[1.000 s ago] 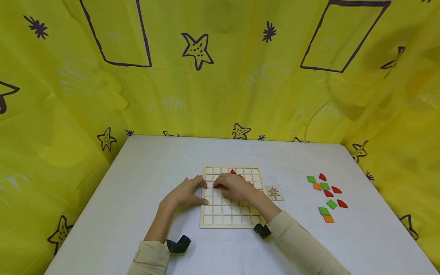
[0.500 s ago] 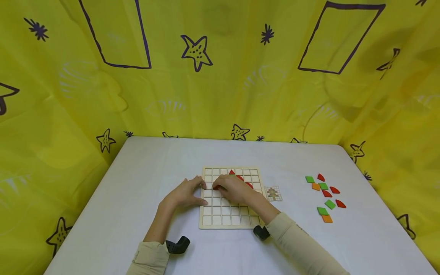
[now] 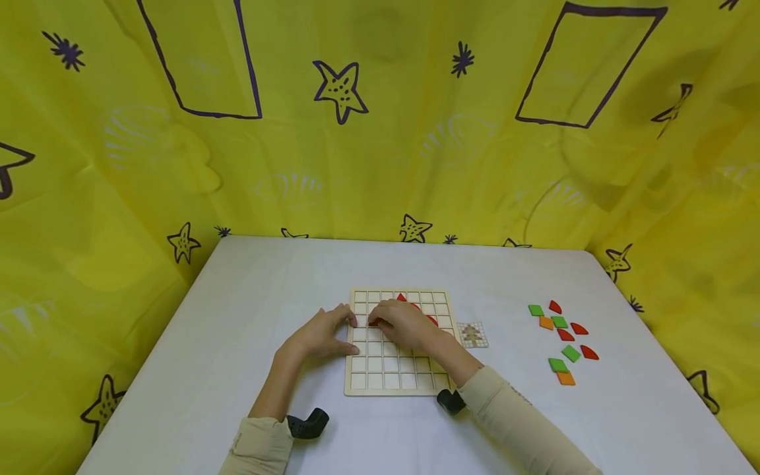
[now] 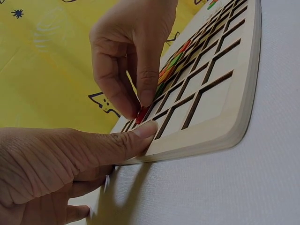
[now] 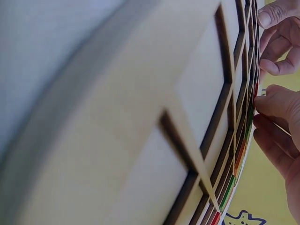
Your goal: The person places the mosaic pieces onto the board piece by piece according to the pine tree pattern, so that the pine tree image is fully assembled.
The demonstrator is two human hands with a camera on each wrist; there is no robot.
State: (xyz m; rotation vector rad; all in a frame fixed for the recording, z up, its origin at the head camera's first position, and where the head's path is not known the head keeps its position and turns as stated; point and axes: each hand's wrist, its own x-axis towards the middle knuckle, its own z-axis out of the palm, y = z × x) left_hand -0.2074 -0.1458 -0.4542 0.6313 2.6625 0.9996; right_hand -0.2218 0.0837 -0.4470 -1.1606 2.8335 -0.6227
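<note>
Red is the small piece [image 4: 141, 115] that the right hand [image 3: 406, 326] pinches between thumb and fingers, low at the cells of the grid board [image 3: 375, 364] and near the fingertips of the left hand [image 3: 320, 335]. From my distant seat, I cannot tell if its edge sits inside a cell or rests on a ridge. If on a ridge, I judge that letting go could leave it tilted, or let it slip into the neighbouring cell. The left hand is spread, thumb and forefinger well apart, both touching the board's left border; it grasps nothing. I think a weak press there, together with a push from the right hand, could slide the board over the tabletop [image 3: 285, 277]. Around the right hand lie set pieces [image 4: 176, 59], partly hidden in my head view; careless lifting could disturb them. The printed card [image 3: 473, 334] is to the right of that hand, just beside the board, where the right sleeve [image 3: 522, 422] could drag it. Farther right, well apart from both hands, the loose pieces [image 3: 559, 322] seem to me less in danger.
</note>
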